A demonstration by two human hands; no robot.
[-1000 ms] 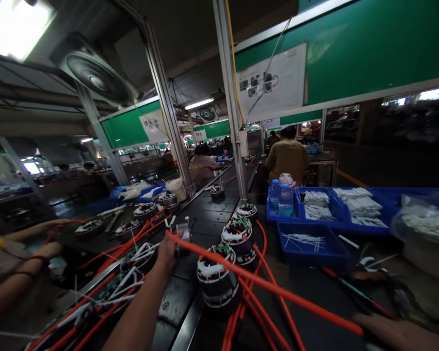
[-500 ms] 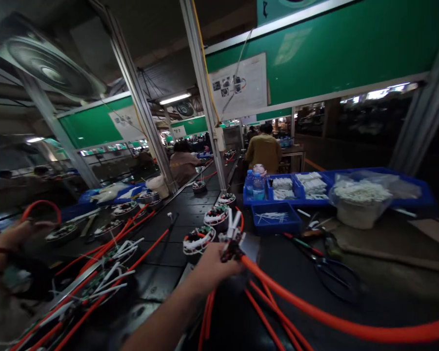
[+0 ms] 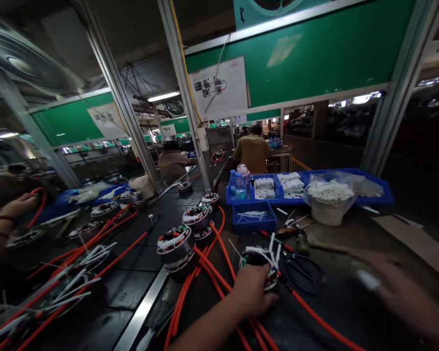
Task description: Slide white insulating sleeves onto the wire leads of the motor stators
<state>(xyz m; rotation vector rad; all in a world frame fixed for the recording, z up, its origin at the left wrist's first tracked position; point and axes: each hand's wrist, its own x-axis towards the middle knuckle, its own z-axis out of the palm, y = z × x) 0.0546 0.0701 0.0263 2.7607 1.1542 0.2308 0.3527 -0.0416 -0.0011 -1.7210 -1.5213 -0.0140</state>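
My left hand [image 3: 250, 292] is closed on the near rim of a motor stator [image 3: 258, 256], a ring with white lacing. Several white sleeves stand up from it, and an orange-red sleeved cable [image 3: 314, 314] runs off toward the lower right. Over the bench at the right, my right hand [image 3: 395, 287] is smeared by motion. Something white shows at its fingertips; whether that is held or worn I cannot tell. Pliers with blue handles [image 3: 303, 273] lie just beyond the stator. More stators [image 3: 175, 246] with orange-red leads are stacked left of my left hand.
Blue bins [image 3: 265, 190] of white sleeves, a small blue tray [image 3: 254, 217] of thin white ties and a bagged tub [image 3: 329, 202] line the back. A hammer [image 3: 325, 246] lies at right. At far left, a co-worker's hand [image 3: 18, 207] holds a red cable loop beside further stators.
My left hand has brought the stator right and down onto the bench near the pliers. My right hand has come into view at right. The view has swung rightward.
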